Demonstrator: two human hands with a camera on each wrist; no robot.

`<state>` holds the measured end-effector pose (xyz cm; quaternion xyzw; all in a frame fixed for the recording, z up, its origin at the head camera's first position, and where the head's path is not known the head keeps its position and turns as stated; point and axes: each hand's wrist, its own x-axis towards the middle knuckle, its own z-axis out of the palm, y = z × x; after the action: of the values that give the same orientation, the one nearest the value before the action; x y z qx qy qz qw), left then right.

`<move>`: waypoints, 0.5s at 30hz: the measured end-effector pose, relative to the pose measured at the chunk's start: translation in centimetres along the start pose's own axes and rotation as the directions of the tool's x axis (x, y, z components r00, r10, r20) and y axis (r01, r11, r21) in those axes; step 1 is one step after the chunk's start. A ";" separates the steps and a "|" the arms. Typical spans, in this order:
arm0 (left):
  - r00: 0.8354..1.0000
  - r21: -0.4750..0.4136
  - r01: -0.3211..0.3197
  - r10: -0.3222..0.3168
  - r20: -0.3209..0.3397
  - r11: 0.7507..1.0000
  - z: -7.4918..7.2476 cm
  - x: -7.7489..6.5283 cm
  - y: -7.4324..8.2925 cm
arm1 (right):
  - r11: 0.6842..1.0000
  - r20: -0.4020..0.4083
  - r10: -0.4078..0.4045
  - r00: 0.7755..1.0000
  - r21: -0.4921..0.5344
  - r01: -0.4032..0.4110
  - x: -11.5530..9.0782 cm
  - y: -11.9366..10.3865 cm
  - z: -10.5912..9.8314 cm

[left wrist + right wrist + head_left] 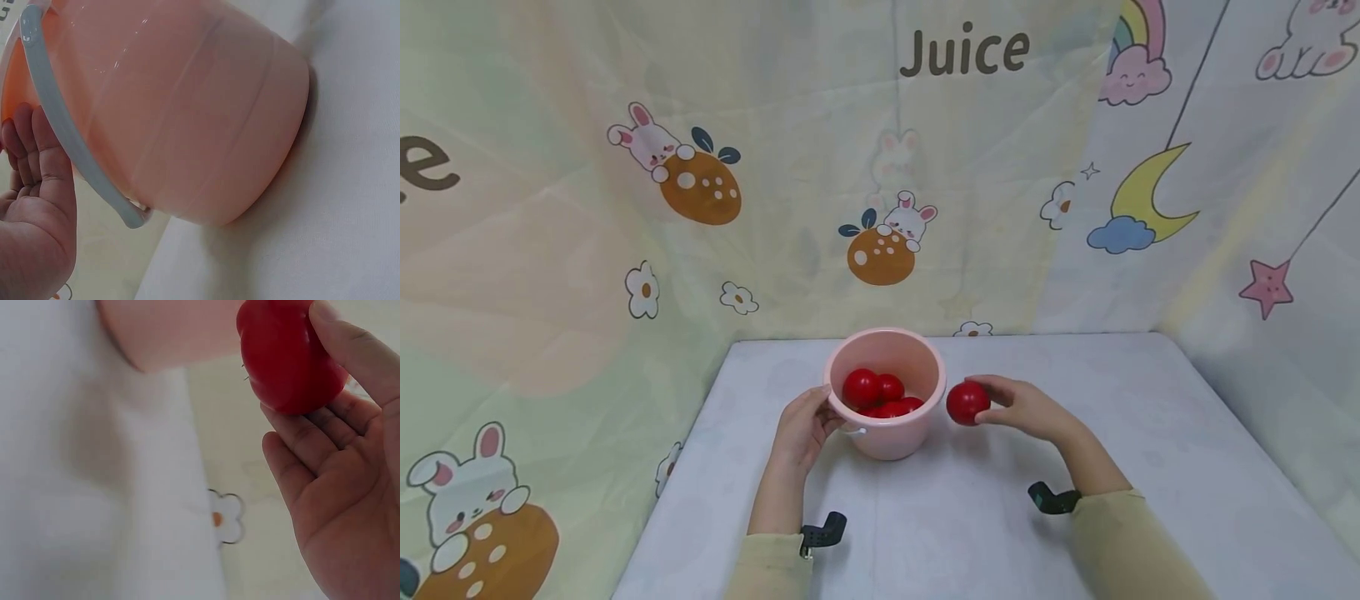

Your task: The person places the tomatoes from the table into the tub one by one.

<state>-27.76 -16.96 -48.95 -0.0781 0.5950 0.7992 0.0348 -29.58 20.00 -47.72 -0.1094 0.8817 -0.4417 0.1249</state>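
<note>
A pink bucket (887, 437) stands on the table, with several red fruits (861, 388) inside it. My left hand (803, 429) holds the bucket at the left side of its rim. In the left wrist view its fingers (47, 134) lie at the rim beside the pale grey handle (75, 147), which hangs down along the bucket's wall. Just right of the bucket, my right hand (1021, 407) grips a shiny red fruit (967, 403) between thumb and fingers. The right wrist view shows that fruit (290, 359) as smooth and lobed, raised over the table.
A white cloth covers the table (925, 533). Behind it and along both sides hang printed curtains (790, 167) with rabbits, flowers and a moon. Dark camera mounts (826, 532) sit on both wrists.
</note>
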 end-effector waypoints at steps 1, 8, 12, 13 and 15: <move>1.000 -0.002 0.003 -0.003 0.000 1.000 0.0 0.0 0.0 | 1.000 -0.008 -0.007 1.000 -0.003 0.007 0.1 -0.4 -0.8; 1.000 0.002 -0.001 0.001 0.001 1.000 0.0 -0.1 0.1 | 0.995 -0.030 -0.083 0.996 -0.058 0.081 1.5 -4.4 -5.0; 1.000 -0.002 -0.002 0.002 -0.001 1.000 0.1 0.0 0.1 | 0.987 -0.008 -0.141 0.990 -0.076 0.140 2.6 -7.1 -6.0; 1.000 -0.003 -0.003 0.003 0.000 1.000 0.1 0.0 0.1 | 0.985 0.001 -0.153 0.988 -0.079 0.152 2.9 -7.7 -6.2; 1.000 -0.005 -0.002 0.002 0.003 1.000 0.1 0.0 0.1 | 0.982 0.023 -0.171 0.985 -0.076 0.173 3.6 -8.8 -6.3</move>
<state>-27.75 -16.87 -48.85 -0.0766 0.5932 0.8007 0.0347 -34.28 18.51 -37.38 -0.1935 0.8845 -0.4152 0.0891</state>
